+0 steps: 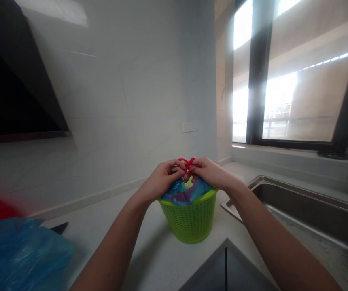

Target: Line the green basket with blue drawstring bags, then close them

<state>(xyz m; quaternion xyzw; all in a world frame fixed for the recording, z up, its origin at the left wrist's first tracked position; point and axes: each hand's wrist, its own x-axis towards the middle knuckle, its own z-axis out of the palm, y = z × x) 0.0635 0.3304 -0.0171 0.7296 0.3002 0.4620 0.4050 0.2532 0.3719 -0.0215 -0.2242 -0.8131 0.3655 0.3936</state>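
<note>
Grip pinched nearly closed on red strip (pixel 189 163)

Crossed red strip is held in fingertips of left hand (pixel 165 178) and right hand (pixel 207 170), above the green basket (pixel 190 224). Blue bag (pixel 174 198) is seen in basket's mouth. Basket is stood on the table (pixel 148 254), left of the sink (pixel 298 206).

Left forearm (pixel 116 238) and right forearm (pixel 262 226) reach forward over the countertop (pixel 148 258) toward its back edge, converging. Left hand (pixel 164 178) and right hand (pixel 209 171) nearly meet; fingers (pixel 175 164) curled inward, tips pinching.
</note>
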